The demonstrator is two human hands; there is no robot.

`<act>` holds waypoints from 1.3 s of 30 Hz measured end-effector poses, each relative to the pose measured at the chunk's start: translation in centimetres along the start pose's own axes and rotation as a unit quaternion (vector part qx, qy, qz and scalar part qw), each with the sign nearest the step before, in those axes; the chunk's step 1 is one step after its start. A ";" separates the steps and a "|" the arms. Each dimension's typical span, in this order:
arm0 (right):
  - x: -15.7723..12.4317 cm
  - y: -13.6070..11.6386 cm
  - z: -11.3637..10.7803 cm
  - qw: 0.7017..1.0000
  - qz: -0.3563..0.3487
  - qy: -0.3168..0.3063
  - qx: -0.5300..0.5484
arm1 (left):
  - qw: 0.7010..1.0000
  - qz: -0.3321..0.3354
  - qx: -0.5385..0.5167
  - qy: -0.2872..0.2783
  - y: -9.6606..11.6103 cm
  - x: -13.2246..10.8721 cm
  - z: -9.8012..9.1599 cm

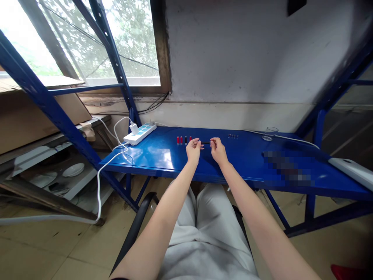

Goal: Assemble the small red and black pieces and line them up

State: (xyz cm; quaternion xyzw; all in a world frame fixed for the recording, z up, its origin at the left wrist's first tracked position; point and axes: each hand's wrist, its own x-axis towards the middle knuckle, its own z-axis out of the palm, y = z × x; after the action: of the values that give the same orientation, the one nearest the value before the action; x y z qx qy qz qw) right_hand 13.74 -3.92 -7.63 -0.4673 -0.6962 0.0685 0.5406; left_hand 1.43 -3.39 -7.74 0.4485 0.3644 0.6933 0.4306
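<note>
Both hands are over the blue tabletop (154, 149), joined by a slim black pen-like rod (206, 142) held level between them. The fingers of my left hand (194, 149) are closed on its left end. My right hand (218, 149) pinches the right end between thumb and fingers. Just left of my left hand, a short row of small upright tubes stands on the table: red tubes (180, 140) and a black tube (185, 140), with another red one partly behind my fingers. Several tiny pieces (233, 136) lie beyond my right hand, too small to name.
At the table's back left is a white power strip (140, 133) with a plugged-in charger and cable. A clear glass (270, 133) stands at the back right. Right of my arm, a dark object (288, 168) is blurred out. A white device (352, 171) sits at the right edge.
</note>
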 end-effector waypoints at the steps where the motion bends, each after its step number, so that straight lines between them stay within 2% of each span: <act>1: 0.0 0.1 0.0 1.000 0.002 0.002 -0.004 | 1.000 0.005 -0.003 -0.004 0.0 0.0 0.0; 8: 0.0 0.2 0.0 0.999 0.019 0.030 -0.030 | 0.998 0.052 0.023 -0.030 -0.3 -0.1 0.2; 13: 0.0 0.4 0.1 0.997 0.044 0.022 -0.058 | 0.996 0.064 0.047 -0.047 -0.3 -0.3 0.3; 25: -0.2 0.6 0.0 0.995 0.026 -0.010 -0.099 | 0.993 0.043 0.091 -0.069 -0.1 -0.4 0.3; 29: -0.2 0.3 0.1 0.996 0.024 -0.026 -0.085 | 0.992 0.061 0.103 -0.049 -0.3 -0.2 0.1; 35: -0.2 -0.3 0.4 0.993 -0.012 -0.100 -0.067 | 0.988 0.080 0.128 0.017 -0.1 -0.1 -0.4; 39: -0.2 -0.2 0.6 0.988 -0.014 -0.123 -0.097 | 0.985 0.090 0.148 0.020 0.1 -0.1 -0.4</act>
State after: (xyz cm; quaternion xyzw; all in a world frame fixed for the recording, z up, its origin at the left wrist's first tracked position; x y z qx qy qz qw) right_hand 13.19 -3.91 -7.88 -0.4956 -0.7670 0.0502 0.4044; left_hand 1.01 -3.58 -7.82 0.5240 0.4301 0.6765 0.2877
